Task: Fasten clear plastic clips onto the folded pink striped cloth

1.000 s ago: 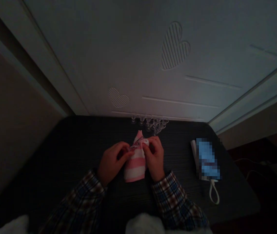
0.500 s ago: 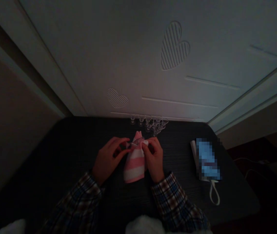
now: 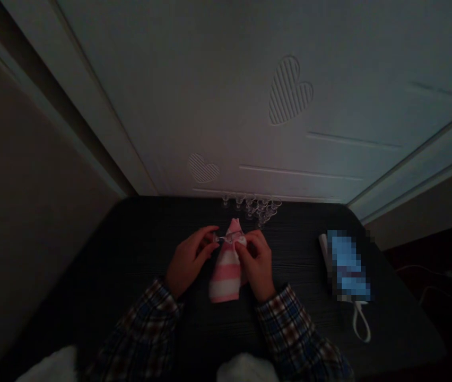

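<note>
A small clear stemmed glass [image 3: 222, 239] lies sideways between my hands. My left hand [image 3: 190, 257] pinches it by its foot, thumb and fingertips closed on the rim. My right hand [image 3: 258, 260] is closed on a pink-and-white striped cloth [image 3: 226, 273], which covers part of the glass's bowl. One end of the cloth points up past the glass, and the wider end hangs down toward me. How far the cloth reaches inside the bowl is hard to see in the dim light.
Several small clear stemmed glasses [image 3: 255, 207] stand grouped at the back of the dark table [image 3: 142, 233], against a white panel [image 3: 226, 116] with embossed hearts. To the right lies a blurred blue object [image 3: 347, 265] with a white strap loop [image 3: 362, 322].
The view has shifted slightly, so everything sits a little further right and lower. My left hand has turned slightly at the glass's foot, and more of the stem shows.
</note>
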`<act>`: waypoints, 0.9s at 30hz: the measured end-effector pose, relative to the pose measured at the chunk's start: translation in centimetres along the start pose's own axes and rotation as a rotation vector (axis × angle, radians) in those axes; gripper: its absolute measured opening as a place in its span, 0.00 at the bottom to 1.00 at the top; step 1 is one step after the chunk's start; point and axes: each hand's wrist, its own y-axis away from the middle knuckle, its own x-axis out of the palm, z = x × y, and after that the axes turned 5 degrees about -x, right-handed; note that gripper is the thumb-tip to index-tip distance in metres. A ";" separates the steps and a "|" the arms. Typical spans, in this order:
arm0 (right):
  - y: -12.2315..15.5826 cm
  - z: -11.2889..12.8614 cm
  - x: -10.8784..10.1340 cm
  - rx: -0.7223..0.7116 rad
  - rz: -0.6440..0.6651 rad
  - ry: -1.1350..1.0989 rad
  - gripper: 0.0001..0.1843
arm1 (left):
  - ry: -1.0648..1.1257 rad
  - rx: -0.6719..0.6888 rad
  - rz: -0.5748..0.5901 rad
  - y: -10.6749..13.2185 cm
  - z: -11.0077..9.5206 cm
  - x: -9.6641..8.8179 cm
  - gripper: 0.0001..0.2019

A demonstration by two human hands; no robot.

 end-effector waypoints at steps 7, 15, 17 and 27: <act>-0.1 -0.1 -0.4 0.012 -0.036 0.028 0.03 | -0.059 0.054 0.056 0.2 0.2 0.6 0.20; -0.1 0.1 -0.7 -0.008 -0.041 0.035 0.04 | -0.233 0.085 0.043 0.5 0.2 0.2 0.15; -0.1 0.1 -0.8 -0.026 -0.046 0.027 0.04 | -0.246 0.099 0.032 0.6 0.1 0.2 0.15; -0.1 0.1 -0.8 -0.019 -0.037 0.045 0.04 | -0.275 0.085 0.033 0.6 0.2 0.5 0.16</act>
